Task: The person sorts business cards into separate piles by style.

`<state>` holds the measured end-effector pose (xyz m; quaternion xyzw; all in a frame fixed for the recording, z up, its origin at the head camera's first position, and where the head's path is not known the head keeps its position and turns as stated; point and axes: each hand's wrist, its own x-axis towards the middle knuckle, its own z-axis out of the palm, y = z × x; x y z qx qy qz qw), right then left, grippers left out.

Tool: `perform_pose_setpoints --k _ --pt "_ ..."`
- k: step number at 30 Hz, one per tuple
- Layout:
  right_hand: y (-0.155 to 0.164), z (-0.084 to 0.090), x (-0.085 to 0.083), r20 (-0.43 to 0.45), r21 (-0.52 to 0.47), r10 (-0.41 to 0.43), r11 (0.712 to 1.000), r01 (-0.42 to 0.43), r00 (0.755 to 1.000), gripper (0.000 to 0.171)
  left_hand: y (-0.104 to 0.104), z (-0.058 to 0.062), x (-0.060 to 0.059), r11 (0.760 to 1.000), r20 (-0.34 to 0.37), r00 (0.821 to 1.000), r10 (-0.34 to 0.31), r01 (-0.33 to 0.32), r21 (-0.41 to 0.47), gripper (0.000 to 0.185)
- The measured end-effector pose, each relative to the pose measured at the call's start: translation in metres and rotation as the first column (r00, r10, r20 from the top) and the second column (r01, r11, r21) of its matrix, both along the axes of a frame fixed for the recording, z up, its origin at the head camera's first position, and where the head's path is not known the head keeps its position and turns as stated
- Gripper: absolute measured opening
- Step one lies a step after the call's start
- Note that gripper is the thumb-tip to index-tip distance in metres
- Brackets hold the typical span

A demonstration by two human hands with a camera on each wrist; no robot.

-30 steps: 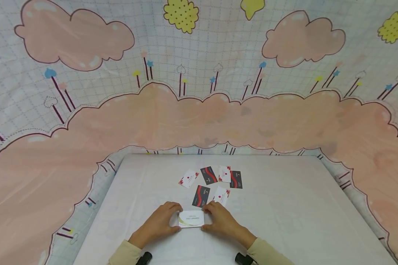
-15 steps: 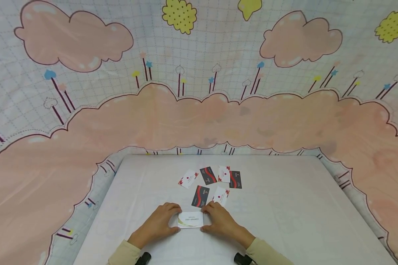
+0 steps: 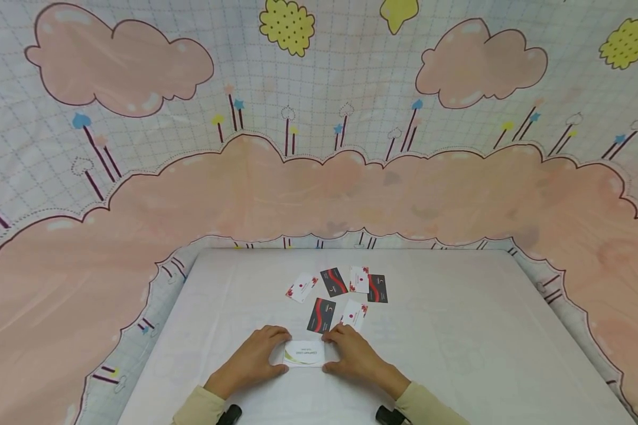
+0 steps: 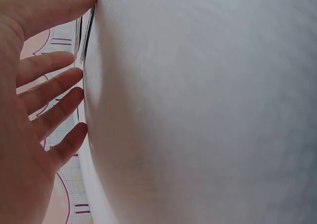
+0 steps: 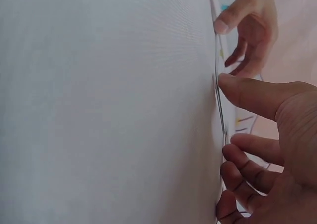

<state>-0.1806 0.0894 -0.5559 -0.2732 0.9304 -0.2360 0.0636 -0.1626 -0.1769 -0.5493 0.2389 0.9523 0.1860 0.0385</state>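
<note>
A white business card (image 3: 304,355) with a green curve and printed lettering lies flat near the front of the table, perhaps atop a thin stack. At its left side my left hand (image 3: 254,357) pinches the corners between thumb and index finger. My right hand (image 3: 358,358) does the same on the right side. The other fingers of the left hand (image 4: 25,100) spread with their tips by the tabletop in the left wrist view. In the right wrist view, the right hand's (image 5: 290,149) other fingers bend down to the surface, and the cards show only as thin edges.
Beyond the hands lie several loose business cards: dark ones with a red wave, such as the nearest dark card (image 3: 321,315), and white ones with red corners, such as a white card (image 3: 301,287). A white-covered table (image 3: 468,330) meets a patterned cloth (image 3: 404,195) behind.
Both hands stay at the card's sides with almost the same grip. The card sits very slightly lower and further left in the view; the loose cards have not moved.
</note>
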Motion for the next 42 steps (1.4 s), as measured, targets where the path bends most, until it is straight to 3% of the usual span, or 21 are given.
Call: perform_pose_setpoints --k 6,12,20,25,31,38,42 --pt "0.007 0.005 0.002 -0.022 -0.068 0.014 0.998 -0.015 1.0 0.051 0.0 0.002 0.003 1.0 -0.034 0.999 0.009 -0.009 -0.017 0.059" --pt "0.019 0.017 0.001 -0.051 -0.153 -0.003 0.988 -0.005 0.999 0.046 0.003 0.015 0.007 1.0 -0.142 0.99 0.023 -0.025 -0.012 0.057" --pt "0.033 0.046 -0.002 -0.051 -0.223 -0.059 0.974 0.046 0.997 0.044 0.014 0.034 0.008 0.998 -0.333 0.942 0.039 -0.023 0.053 0.052" --pt "0.039 0.062 -0.008 -0.045 -0.259 -0.12 0.96 0.105 0.992 0.043 0.023 0.046 0.002 0.995 -0.398 0.916 0.047 -0.006 0.104 0.051" --pt "0.046 0.075 -0.022 -0.081 -0.314 -0.166 0.94 0.133 0.983 0.044 0.034 0.054 -0.007 0.985 -0.407 0.909 0.089 -0.019 0.173 0.052" --pt "0.049 0.083 -0.038 -0.084 -0.372 -0.205 0.914 0.16 0.975 0.042 0.046 0.053 -0.02 0.958 -0.279 0.949 0.148 -0.067 0.278 0.052" --pt "0.049 0.08 -0.048 -0.063 -0.404 -0.222 0.897 0.179 0.973 0.041 0.049 0.048 -0.03 0.949 -0.244 0.953 0.18 -0.103 0.299 0.053"
